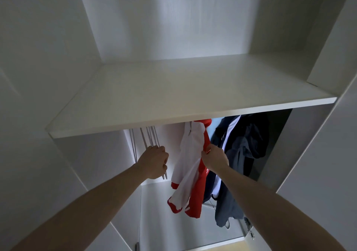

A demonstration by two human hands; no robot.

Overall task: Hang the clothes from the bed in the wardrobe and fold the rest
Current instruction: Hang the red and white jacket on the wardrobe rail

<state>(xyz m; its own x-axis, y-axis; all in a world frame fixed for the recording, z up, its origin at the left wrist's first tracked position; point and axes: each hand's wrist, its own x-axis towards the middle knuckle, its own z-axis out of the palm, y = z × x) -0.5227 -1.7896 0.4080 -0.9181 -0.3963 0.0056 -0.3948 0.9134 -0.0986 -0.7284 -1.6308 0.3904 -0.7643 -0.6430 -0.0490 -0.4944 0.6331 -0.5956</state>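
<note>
A red and white jacket (190, 165) hangs in the wardrobe (309, 154) under the white shelf (183, 100), its sleeves dangling with red cuffs at the bottom. Just to its right, touching it, hang dark navy and grey garments (241, 154). To its left there is open room, where a bunch of bare pale hangers (149, 136) hangs near the left wall. White marks show on the red fabric, too small to read. The right hand (214, 159) has its grip pinched on the jacket's red edge. The left hand (154, 161) has its grip curled round the lower ends of the hangers.
</note>
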